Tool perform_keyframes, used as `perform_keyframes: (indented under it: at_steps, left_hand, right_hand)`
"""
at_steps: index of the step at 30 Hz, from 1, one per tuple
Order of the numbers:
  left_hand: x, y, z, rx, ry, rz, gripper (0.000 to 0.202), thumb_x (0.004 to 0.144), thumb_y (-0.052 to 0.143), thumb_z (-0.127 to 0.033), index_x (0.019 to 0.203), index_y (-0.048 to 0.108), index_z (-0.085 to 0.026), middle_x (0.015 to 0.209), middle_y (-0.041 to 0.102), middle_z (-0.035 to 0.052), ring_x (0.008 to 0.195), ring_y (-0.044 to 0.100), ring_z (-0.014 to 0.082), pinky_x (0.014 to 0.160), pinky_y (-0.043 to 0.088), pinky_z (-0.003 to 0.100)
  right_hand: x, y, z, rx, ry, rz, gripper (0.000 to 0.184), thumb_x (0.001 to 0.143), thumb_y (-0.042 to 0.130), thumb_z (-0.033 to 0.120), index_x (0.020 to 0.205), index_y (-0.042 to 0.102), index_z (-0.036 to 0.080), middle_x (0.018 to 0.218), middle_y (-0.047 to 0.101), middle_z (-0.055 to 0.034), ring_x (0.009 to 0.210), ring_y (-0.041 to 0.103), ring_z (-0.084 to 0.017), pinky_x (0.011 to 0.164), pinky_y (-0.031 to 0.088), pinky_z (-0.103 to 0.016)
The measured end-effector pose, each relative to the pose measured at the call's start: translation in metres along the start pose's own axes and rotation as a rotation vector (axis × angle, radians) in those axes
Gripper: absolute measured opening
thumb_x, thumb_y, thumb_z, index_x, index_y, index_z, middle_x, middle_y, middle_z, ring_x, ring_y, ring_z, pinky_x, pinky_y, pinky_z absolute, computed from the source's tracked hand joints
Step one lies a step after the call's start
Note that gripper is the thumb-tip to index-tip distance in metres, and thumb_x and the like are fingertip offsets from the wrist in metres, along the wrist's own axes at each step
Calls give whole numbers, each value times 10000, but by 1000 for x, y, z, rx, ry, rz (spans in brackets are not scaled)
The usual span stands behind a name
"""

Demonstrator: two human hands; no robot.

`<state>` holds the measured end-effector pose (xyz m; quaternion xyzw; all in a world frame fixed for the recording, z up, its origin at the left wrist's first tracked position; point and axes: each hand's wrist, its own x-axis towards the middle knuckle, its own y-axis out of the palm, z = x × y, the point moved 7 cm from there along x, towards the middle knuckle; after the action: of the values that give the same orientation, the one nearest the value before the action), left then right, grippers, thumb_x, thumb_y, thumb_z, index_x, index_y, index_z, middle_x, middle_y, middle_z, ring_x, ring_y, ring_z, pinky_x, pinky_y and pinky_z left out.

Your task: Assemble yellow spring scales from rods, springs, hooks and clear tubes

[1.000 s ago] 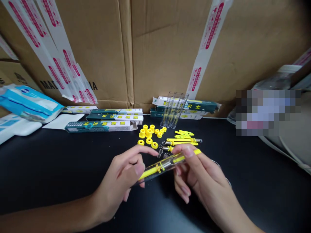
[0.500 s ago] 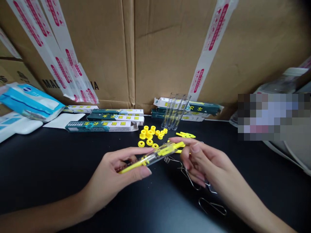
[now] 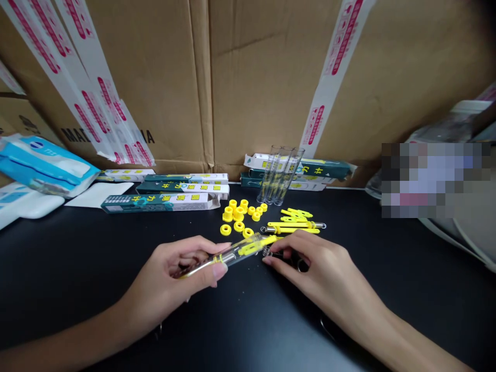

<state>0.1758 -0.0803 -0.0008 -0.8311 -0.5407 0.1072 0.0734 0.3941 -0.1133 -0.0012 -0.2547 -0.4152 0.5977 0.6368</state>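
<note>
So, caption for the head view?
Left hand holds a clear tube containing yellow pieces; right hand at a silvery coiled metal spring.

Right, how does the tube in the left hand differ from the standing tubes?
The held tube slants in the left hand; the standing tubes rest on the table. A yellow part juts from the held tube's end; none juts from the standing tubes. Both are clear.
</note>
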Motion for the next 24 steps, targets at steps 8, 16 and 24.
perform_keyframes:
  at_steps: [8,16,24]
  left_hand:
    - [4,0,7,33,-45,39,378,842,732,-447,1120,752,-192,655,651,-13,446,402,67,335,272,145]
    - [3,0,9,56,-28,38,380,823,747,-463,1116,764,-222,624,639,-9,565,514,111,394,325,131]
    - [2,1,6,64,47,50,283,817,764,-374,1080,793,-275,595,648,-35,526,544,87,388,310,133]
  right_hand:
    - [-4,-7,-1,13,19,-30,111,877,658,235,914,761,254,864,727,-14,720,677,-211,623,472,-326]
    - [-2,-23,-1,36,50,-83,155,842,640,253,909,779,240,712,684,-7,544,507,-165,572,419,-306]
    - [-3,-20,-5,676,277,-23,327,841,718,530,1006,775,254,948,732,-32,558,471,-106,506,406,-240]
